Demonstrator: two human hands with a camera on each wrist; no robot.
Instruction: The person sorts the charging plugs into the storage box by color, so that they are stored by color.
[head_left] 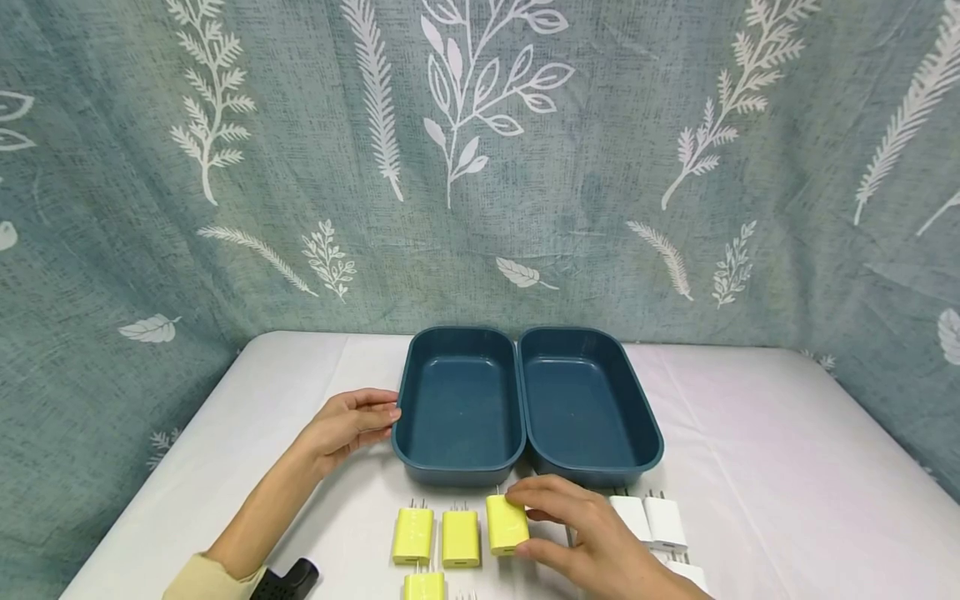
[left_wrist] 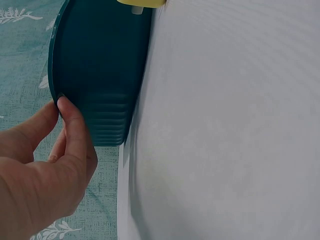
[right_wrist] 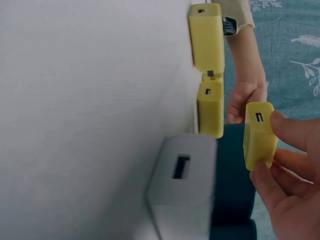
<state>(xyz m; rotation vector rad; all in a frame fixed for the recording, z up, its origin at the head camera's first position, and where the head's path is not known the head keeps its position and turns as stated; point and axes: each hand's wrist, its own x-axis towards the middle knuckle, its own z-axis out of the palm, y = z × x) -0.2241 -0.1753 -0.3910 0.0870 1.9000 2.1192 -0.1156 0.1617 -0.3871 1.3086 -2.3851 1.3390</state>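
Observation:
At the left side of the left dark blue bin [head_left: 460, 457], my left hand [head_left: 356, 425] pinches the rim, thumb and forefinger meeting there in the left wrist view. My right hand [head_left: 577, 525] holds a yellow USB wall charger [head_left: 507, 525] between thumb and fingers, its prongs pointing toward the bins. In the right wrist view this charger [right_wrist: 260, 140] is raised off the table, its port facing the camera. To its left on the table lie two more yellow chargers, one at the far left [head_left: 413, 536] and one beside it [head_left: 461, 538].
A second dark blue bin [head_left: 647, 454] stands against the first. Nearer me is another yellow charger [head_left: 424, 587]. White chargers [head_left: 665, 522] lie to the right, partly behind my right hand. A patterned curtain [head_left: 480, 250] hangs behind the white tablecloth [head_left: 750, 467].

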